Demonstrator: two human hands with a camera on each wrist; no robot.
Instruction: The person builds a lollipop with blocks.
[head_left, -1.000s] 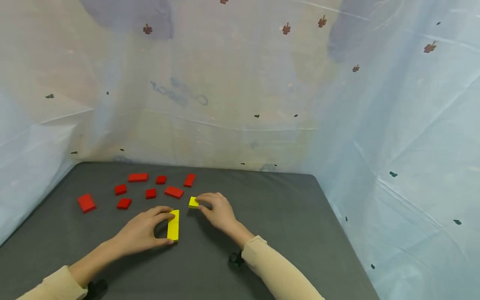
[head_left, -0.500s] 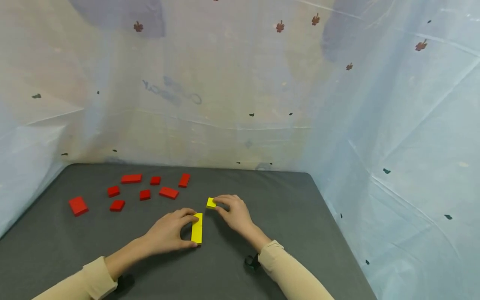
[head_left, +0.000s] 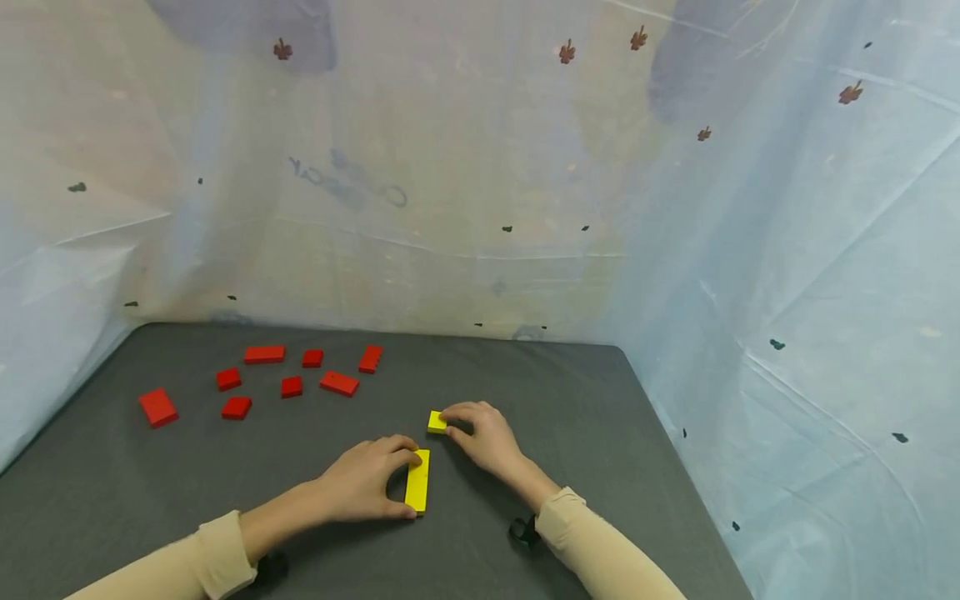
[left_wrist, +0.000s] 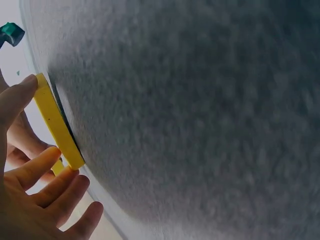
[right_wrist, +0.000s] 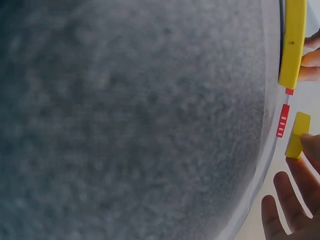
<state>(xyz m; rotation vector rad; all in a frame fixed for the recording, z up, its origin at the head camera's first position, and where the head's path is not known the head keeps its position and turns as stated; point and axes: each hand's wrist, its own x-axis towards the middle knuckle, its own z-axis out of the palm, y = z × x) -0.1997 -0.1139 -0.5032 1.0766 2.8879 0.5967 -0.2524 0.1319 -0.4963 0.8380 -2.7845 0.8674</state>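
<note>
My left hand [head_left: 358,485] pinches a long yellow block [head_left: 417,485] by its two ends, thumb at the near end and fingertips at the far end. In the left wrist view that block [left_wrist: 57,122] lies at the table surface or just above it. A small yellow block [head_left: 436,423] is pinched between the thumb and fingers of my right hand [head_left: 483,437], beyond the long block and slightly right of it. The right wrist view shows the small block [right_wrist: 298,135] apart from the long one, with the other fingers spread.
Several red blocks of different sizes lie scattered on the far left of the dark grey table [head_left: 570,400], among them a red rectangular block [head_left: 158,408] and a red square block [head_left: 237,407]. A pale patterned sheet [head_left: 450,167] hangs behind the table and along its sides.
Both hands have moved right with the yellow blocks, then a little nearer to me. Their grips look the same. The red blocks shift only slightly with the head view.
</note>
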